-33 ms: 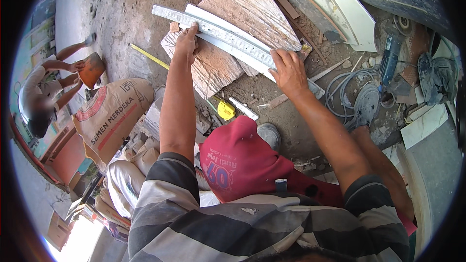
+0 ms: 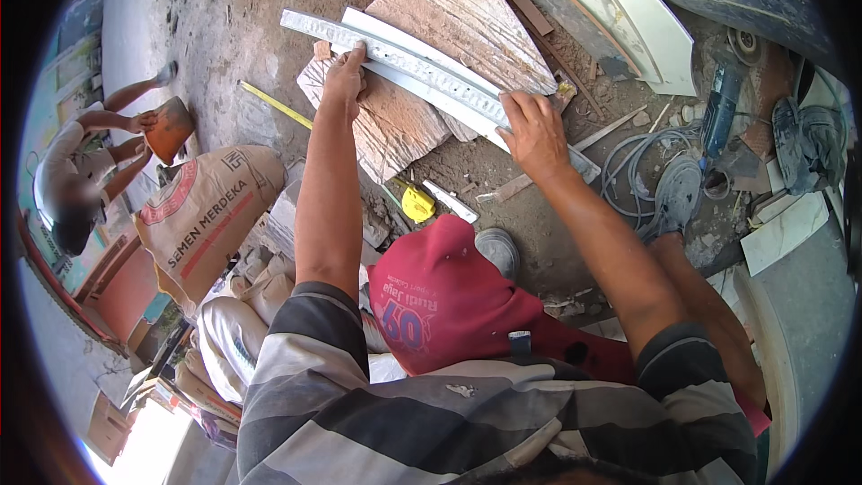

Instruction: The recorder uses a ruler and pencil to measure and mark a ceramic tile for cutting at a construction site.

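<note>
A long, pale metal bar (image 2: 404, 57), crusted with grey, runs slantwise across a narrow white tile strip (image 2: 429, 87). My left hand (image 2: 345, 83) grips the bar toward its far left part, thumb on top. Farther right, my right hand (image 2: 537, 133) is closed over the bar and strip, with fingertips on the upper face. Beneath them lie rough, pinkish-white slabs (image 2: 467, 18) with streaked surfaces. A yellow tape measure (image 2: 417, 204) rests on the ground nearer me, and part of a yellow blade (image 2: 277, 106) shows left of my left forearm.
At left stands a brown cement sack (image 2: 211, 216); beyond it a person holds an orange bucket (image 2: 169, 130). To the right are an angle grinder (image 2: 721, 108), its coiled cable (image 2: 633, 171) and a white tile piece (image 2: 787, 233). Larger white panels (image 2: 620, 9) stand at the far right.
</note>
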The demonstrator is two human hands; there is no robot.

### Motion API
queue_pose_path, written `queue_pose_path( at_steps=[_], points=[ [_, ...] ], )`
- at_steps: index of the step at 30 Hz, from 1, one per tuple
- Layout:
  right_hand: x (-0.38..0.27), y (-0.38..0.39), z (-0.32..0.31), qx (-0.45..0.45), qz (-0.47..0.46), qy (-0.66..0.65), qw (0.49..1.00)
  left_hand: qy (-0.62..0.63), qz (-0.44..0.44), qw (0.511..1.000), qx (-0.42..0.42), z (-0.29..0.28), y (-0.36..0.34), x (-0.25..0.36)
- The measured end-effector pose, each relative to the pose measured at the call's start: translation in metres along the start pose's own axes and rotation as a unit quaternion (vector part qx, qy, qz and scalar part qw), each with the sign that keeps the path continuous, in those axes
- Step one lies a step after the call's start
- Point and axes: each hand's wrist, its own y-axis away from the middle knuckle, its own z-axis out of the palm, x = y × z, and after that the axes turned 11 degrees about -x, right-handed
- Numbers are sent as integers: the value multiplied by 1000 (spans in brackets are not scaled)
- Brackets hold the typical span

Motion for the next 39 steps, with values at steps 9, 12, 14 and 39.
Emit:
queue_pose_path(
  at_steps=[9, 12, 14, 39],
  points=[
    [-1, -1, 0, -9, 2, -9, 1000, -15, -18, 1000, 8, 2, 1, 4],
    [-2, 0, -1, -10, 1, -17, 1000, -37, -32, 999, 22, 1, 1, 7],
    [0, 0, -2, -8, 1, -18, 1000, -93, -54, 994, 31, 3, 2, 12],
    [-5, 8, -17, -21, 26, -37, 999, -111, -60, 991, 40, 0, -2, 10]
  ],
)
